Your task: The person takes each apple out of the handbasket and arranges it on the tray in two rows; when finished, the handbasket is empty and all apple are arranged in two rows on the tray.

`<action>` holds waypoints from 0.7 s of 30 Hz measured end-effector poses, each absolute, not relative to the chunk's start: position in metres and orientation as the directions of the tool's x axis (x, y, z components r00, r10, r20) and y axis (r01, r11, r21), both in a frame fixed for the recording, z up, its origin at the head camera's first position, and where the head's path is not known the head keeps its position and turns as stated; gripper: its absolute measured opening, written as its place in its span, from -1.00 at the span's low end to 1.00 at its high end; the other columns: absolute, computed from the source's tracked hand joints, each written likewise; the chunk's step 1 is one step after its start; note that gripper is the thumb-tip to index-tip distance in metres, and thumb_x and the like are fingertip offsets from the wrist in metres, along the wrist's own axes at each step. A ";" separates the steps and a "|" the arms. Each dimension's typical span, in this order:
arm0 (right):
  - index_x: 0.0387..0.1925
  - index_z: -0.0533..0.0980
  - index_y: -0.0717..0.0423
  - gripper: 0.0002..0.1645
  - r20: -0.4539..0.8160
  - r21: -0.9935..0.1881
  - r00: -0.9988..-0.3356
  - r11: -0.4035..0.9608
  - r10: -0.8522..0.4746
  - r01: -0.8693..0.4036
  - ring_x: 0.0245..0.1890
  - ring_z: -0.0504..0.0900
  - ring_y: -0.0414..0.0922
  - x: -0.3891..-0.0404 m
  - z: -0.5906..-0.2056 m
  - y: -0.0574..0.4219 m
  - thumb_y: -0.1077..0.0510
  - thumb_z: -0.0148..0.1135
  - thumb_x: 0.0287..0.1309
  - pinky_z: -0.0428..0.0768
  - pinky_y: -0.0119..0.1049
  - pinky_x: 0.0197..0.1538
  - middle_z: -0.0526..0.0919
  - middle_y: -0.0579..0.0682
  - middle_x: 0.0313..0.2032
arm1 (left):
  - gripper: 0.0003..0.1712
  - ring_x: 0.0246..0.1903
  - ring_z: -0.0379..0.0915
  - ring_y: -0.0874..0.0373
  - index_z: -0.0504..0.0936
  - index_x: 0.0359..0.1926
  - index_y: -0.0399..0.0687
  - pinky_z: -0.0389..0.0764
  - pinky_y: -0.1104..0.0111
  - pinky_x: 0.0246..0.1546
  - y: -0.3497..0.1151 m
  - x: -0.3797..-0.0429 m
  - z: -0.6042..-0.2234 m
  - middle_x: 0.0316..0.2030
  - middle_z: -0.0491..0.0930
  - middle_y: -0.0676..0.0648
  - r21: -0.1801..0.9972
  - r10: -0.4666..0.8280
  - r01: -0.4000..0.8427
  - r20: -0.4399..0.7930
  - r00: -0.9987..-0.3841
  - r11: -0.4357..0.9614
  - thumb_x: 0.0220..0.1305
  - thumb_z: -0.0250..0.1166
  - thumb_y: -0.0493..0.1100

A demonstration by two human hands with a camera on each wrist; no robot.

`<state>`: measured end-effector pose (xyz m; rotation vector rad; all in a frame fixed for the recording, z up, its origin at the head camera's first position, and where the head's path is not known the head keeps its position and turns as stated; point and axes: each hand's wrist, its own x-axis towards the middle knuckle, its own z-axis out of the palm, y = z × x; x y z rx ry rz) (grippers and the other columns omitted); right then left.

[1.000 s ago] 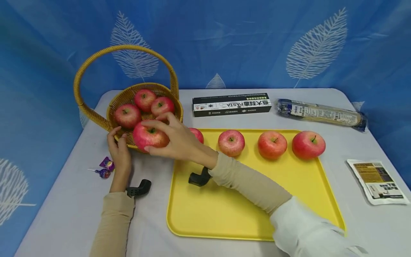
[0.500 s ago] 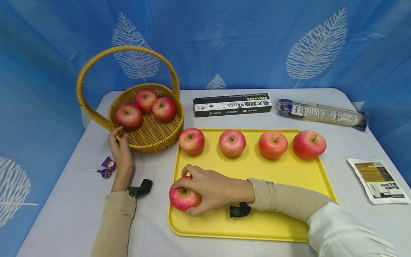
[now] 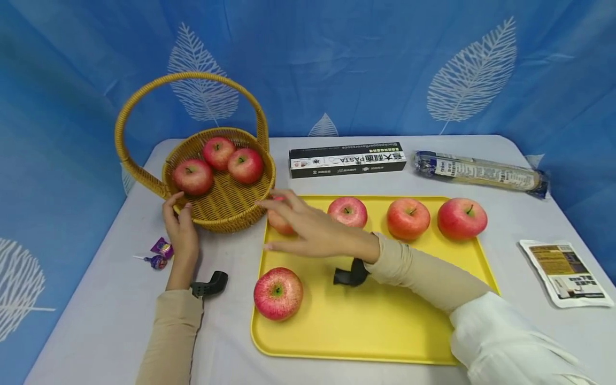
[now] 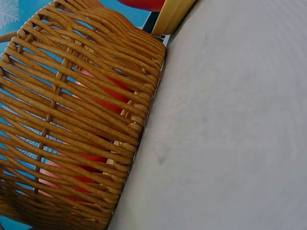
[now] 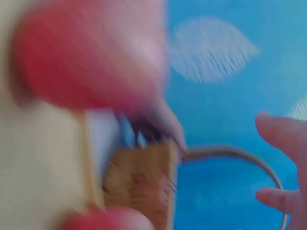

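In the head view my left hand point(image 3: 183, 232) holds the near left rim of a woven basket point(image 3: 236, 220) with a tall handle. Three red apples lie inside the basket. My right hand point(image 3: 320, 230) is over the left part of a yellow tray point(image 3: 366, 342), fingers spread and holding nothing. It partly covers an apple point(image 3: 281, 225) at the tray's back left corner. Another apple point(image 3: 278, 294) sits alone at the tray's front left. In the left wrist view, the basket's wall point(image 4: 72, 120) fills the left side; no hand shows. Fingers point(image 5: 283, 139) and a blurred apple point(image 5: 91, 52) appear in the right wrist view.
More apples point(image 3: 408, 218) stand along the tray's back edge. Behind lie a black-and-white pasta box point(image 3: 347, 160) and a long clear packet point(image 3: 481, 172). A flat pouch point(image 3: 565, 272) is at right. A lollipop point(image 3: 156, 261) and a wrapped candy point(image 3: 162, 247) lie by my left hand.
My right hand carried an apple from over the basket to the tray's front left, let it go, and has moved back toward the rear left apple. My left hand stays at the basket rim.
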<state>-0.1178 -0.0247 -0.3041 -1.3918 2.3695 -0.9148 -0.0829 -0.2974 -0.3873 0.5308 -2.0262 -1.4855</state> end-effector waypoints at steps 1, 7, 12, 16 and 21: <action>0.34 0.04 -0.21 -0.15 0.116 -0.663 -0.549 0.347 -0.828 -0.663 -0.03 0.47 -0.10 -0.128 -0.300 -0.030 -0.24 0.12 0.06 0.49 -0.26 -0.05 0.06 0.00 0.29 | -0.57 0.28 0.01 0.20 0.26 0.16 -0.23 0.00 0.33 0.30 -0.295 -0.081 -0.384 0.20 0.21 -0.06 0.953 -0.614 0.019 0.210 -0.761 0.303 0.29 -0.13 -0.22; 0.27 0.18 -0.05 -0.31 0.029 -0.882 -0.748 0.336 -0.663 -0.331 0.24 0.26 0.02 -0.190 -0.288 -0.065 -0.07 0.11 0.13 0.34 -0.14 0.19 0.16 0.03 0.28 | -0.57 0.32 -0.04 0.15 0.25 0.15 -0.33 -0.05 0.30 0.33 -0.281 -0.075 -0.369 0.20 0.18 -0.14 0.955 -0.609 0.036 0.215 -0.763 0.293 0.29 -0.15 -0.24; 0.28 0.18 -0.03 -0.30 0.006 -0.915 -0.800 0.320 -0.600 -0.247 0.22 0.30 -0.05 -0.227 -0.301 -0.093 -0.04 0.14 0.11 0.36 -0.22 0.18 0.28 0.04 0.24 | -0.57 0.32 -0.04 0.14 0.25 0.16 -0.28 -0.03 0.27 0.33 -0.288 -0.077 -0.376 0.21 0.19 -0.13 0.951 -0.607 0.017 0.210 -0.766 0.308 0.29 -0.14 -0.24; 0.29 0.18 0.00 -0.28 0.028 -0.902 -0.794 0.327 -0.608 -0.282 0.23 0.30 -0.11 -0.240 -0.310 -0.116 0.00 0.16 0.10 0.33 -0.28 0.20 0.30 0.02 0.25 | -0.58 0.32 -0.03 0.18 0.27 0.16 -0.21 -0.03 0.28 0.33 -0.299 -0.082 -0.389 0.22 0.20 -0.08 0.947 -0.610 0.008 0.212 -0.764 0.321 0.30 -0.13 -0.21; 0.33 0.09 -0.05 -0.14 0.009 -0.847 -0.756 0.396 -0.655 -0.353 0.33 0.13 -0.11 -0.246 -0.316 -0.141 -0.08 0.22 0.02 0.23 -0.26 0.28 0.11 -0.03 0.34 | -0.58 0.33 -0.05 0.22 0.28 0.16 -0.16 -0.06 0.29 0.34 -0.303 -0.085 -0.396 0.22 0.20 -0.03 0.948 -0.612 0.015 0.217 -0.761 0.318 0.30 -0.11 -0.19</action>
